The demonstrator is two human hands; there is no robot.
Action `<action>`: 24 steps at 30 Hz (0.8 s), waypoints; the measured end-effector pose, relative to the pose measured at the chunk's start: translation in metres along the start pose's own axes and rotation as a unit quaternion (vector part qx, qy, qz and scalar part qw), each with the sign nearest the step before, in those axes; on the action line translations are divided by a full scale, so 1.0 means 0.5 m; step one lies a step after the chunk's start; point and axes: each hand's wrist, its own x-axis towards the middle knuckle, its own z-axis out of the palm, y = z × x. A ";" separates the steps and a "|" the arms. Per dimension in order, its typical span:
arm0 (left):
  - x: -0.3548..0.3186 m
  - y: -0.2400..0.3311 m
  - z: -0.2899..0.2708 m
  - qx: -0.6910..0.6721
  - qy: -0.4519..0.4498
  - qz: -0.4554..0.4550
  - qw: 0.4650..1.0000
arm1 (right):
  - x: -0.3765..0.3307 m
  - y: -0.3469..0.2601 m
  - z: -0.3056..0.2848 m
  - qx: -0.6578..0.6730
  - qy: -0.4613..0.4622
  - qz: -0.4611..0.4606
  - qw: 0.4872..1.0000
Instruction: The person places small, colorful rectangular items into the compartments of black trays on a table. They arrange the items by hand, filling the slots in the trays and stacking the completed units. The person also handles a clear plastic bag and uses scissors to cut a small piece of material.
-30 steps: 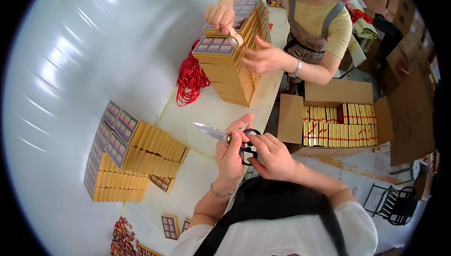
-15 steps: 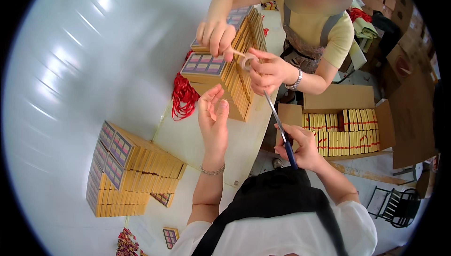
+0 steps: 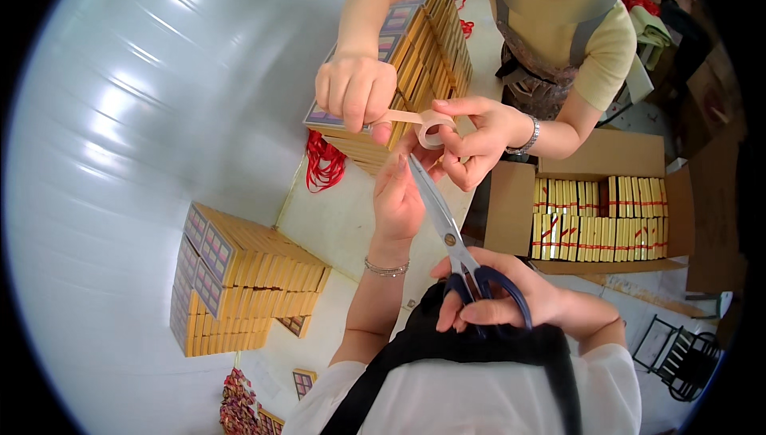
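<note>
My right hand (image 3: 511,295) grips dark-blue-handled scissors (image 3: 435,199), fingers in the handle loops. Their blades look nearly closed and point up toward a small roll of beige tape (image 3: 431,128). A co-worker holds that roll in one hand (image 3: 479,136). The co-worker's other hand (image 3: 355,92) pulls a short strip from it. Just below the roll is my left hand (image 3: 399,203), raised with thumb and fingers apart. Its fingertips are partly hidden behind the scissors' tip and the co-worker's hand, so I cannot tell whether they touch the tape.
Tall stacks of yellow-edged flat boxes (image 3: 263,283) stand on the white table (image 3: 311,227), with more (image 3: 431,52) beside the co-worker. Red ribbons (image 3: 323,162) hang near the wall. At right, an open carton (image 3: 511,203) holds rows of yellow packs. A dark chair (image 3: 678,359) stands behind.
My left hand has risen rightward to the tape roll. The scissors have turned broadside, with their tips shifted left. The co-worker's hands have lowered slightly, and the tape strip shows more clearly.
</note>
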 end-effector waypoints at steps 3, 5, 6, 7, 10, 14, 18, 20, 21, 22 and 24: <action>-0.004 -0.015 -0.011 -0.016 0.016 -0.007 1.000 | -0.002 0.007 0.020 0.149 0.011 0.001 0.989; 0.003 -0.014 0.020 -0.076 0.007 0.004 0.997 | -0.006 0.003 0.017 0.131 0.022 0.029 0.991; 0.002 -0.017 0.018 -0.090 -0.004 -0.003 0.996 | -0.003 0.001 0.017 0.128 0.029 0.032 0.991; 0.001 -0.021 0.013 -0.104 -0.015 -0.010 0.994 | -0.001 -0.002 0.018 0.124 0.036 0.035 0.991; -0.002 -0.024 0.023 -0.123 -0.010 -0.013 0.992 | 0.013 -0.023 0.044 0.156 0.090 0.052 0.982; -0.009 -0.025 0.036 -0.064 0.027 -0.015 0.997 | 0.056 -0.062 0.058 0.115 0.167 0.050 0.978; -0.019 -0.034 0.033 0.003 0.071 -0.006 0.997 | 0.091 -0.089 0.073 0.101 0.197 0.024 0.975; -0.017 -0.051 0.021 -0.023 0.080 -0.035 0.996 | 0.103 -0.098 0.076 0.114 0.219 0.039 0.968; -0.016 -0.055 0.020 -0.056 0.071 -0.054 0.994 | 0.107 -0.100 0.074 0.118 0.220 0.038 0.968; -0.017 -0.053 0.021 -0.108 0.054 -0.081 0.989 | 0.112 -0.101 0.072 0.122 0.221 0.037 0.967; -0.018 -0.049 0.021 -0.211 0.023 -0.135 0.968 | 0.119 -0.106 0.069 0.115 0.232 0.037 0.965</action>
